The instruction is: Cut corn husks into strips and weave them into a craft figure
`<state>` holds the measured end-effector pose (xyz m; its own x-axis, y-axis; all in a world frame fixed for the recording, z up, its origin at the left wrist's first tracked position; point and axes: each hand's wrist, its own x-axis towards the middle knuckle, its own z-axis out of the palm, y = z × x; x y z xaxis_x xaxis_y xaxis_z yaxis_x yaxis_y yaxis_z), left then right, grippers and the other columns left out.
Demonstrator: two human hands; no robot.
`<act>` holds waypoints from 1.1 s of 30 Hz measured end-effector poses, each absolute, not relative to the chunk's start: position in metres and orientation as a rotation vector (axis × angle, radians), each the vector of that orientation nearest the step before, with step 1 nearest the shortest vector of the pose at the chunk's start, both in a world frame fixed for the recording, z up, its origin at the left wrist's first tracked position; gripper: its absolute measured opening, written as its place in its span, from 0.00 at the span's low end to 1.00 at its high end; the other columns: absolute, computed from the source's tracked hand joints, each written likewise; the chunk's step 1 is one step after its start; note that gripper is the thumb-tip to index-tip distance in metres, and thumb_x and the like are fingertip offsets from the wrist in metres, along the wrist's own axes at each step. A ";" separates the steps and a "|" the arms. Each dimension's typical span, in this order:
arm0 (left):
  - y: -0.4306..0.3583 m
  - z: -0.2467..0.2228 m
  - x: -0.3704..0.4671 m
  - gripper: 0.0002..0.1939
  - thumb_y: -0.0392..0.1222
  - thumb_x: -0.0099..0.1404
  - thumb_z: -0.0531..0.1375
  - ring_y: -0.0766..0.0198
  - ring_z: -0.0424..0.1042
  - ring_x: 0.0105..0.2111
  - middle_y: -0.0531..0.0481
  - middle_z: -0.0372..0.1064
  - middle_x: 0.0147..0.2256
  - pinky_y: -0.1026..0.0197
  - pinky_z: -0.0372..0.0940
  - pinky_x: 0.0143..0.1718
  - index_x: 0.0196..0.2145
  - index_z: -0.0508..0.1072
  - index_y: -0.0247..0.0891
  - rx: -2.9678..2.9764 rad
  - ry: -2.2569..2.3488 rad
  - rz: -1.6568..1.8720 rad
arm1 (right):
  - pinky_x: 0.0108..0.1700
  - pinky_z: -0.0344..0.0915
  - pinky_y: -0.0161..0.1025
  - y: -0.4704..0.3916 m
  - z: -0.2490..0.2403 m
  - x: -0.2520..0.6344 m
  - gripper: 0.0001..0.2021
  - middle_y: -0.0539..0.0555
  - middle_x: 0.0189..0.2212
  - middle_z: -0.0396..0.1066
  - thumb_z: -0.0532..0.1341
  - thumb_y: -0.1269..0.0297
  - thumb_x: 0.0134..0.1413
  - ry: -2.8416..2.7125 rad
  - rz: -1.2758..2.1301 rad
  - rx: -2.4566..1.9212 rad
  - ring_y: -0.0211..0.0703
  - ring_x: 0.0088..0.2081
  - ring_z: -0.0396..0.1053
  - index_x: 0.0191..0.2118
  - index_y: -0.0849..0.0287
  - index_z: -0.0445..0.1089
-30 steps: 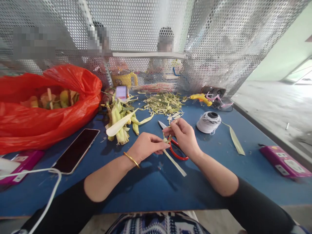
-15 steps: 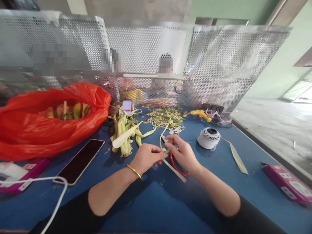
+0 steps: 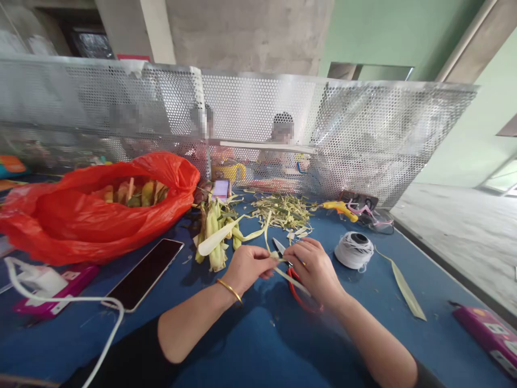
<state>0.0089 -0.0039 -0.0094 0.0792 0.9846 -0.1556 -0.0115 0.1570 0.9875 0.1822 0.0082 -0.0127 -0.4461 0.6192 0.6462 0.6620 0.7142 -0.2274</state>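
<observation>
Low over the table, my left hand (image 3: 249, 265) pinches a pale corn husk strip (image 3: 267, 233) between thumb and fingers. A small folded or knotted part of the strip shows at the fingertips. From the other side, my right hand (image 3: 314, 268) grips the same strip with its fingertips; one end rises away from me and another slants down to the right. Beneath the right hand lie red-handled scissors (image 3: 310, 309), blades pointing away, partly covered by the hand. Left of the hands sits a bundle of corn husks (image 3: 213, 245). White thread on a spool (image 3: 350, 258) stands to the right.
Shredded husk (image 3: 283, 211) is heaped at the back, beside a yellow glue gun (image 3: 340, 209) and pink-framed glasses (image 3: 365, 211). A red plastic bag (image 3: 92, 237), phone (image 3: 147, 275) and white cable (image 3: 115, 328) occupy the left. A perforated metal screen (image 3: 250, 102) separates people behind.
The view has tilted up and shifted, so everything sits lower and further right. My right fingers have closed in over the strip, and more of the scissor blades shows.
</observation>
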 end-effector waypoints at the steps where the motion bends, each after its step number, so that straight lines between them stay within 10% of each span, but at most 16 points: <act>1: -0.002 -0.008 0.010 0.09 0.36 0.49 0.66 0.72 0.64 0.16 0.54 0.66 0.14 0.69 0.61 0.20 0.15 0.73 0.35 1.069 1.212 1.097 | 0.47 0.61 0.44 0.004 -0.010 0.182 0.07 0.50 0.28 0.73 0.56 0.71 0.62 -2.115 -0.175 -0.957 0.41 0.32 0.70 0.33 0.56 0.68; 7: 0.006 0.010 0.016 0.06 0.38 0.44 0.69 0.69 0.68 0.19 0.51 0.70 0.19 0.71 0.54 0.13 0.18 0.75 0.34 0.855 1.120 1.342 | 0.40 0.63 0.42 -0.031 0.012 0.167 0.06 0.51 0.28 0.71 0.61 0.73 0.56 -1.887 -0.606 -0.585 0.41 0.31 0.68 0.39 0.56 0.69; 14: 0.006 0.028 0.026 0.09 0.39 0.43 0.69 0.75 0.58 0.12 0.54 0.68 0.15 0.71 0.47 0.11 0.18 0.72 0.34 0.667 1.053 1.472 | 0.34 0.62 0.38 -0.019 -0.006 0.122 0.02 0.51 0.29 0.72 0.59 0.67 0.56 -1.954 0.120 -1.204 0.42 0.31 0.70 0.33 0.56 0.69; 25: 0.008 0.019 0.028 0.13 0.42 0.40 0.71 0.67 0.71 0.20 0.50 0.71 0.18 0.72 0.45 0.11 0.21 0.74 0.34 0.654 1.044 1.407 | 0.27 0.60 0.35 -0.006 -0.035 0.131 0.10 0.49 0.23 0.67 0.59 0.57 0.53 -1.662 0.862 -1.125 0.37 0.24 0.62 0.28 0.58 0.69; 33: 0.020 0.016 0.017 0.11 0.40 0.44 0.70 0.66 0.72 0.21 0.46 0.74 0.22 0.71 0.42 0.11 0.24 0.75 0.32 0.783 1.099 1.428 | 0.27 0.59 0.33 -0.015 -0.021 0.137 0.16 0.47 0.20 0.62 0.59 0.61 0.56 -1.895 0.887 -0.978 0.34 0.23 0.61 0.19 0.58 0.61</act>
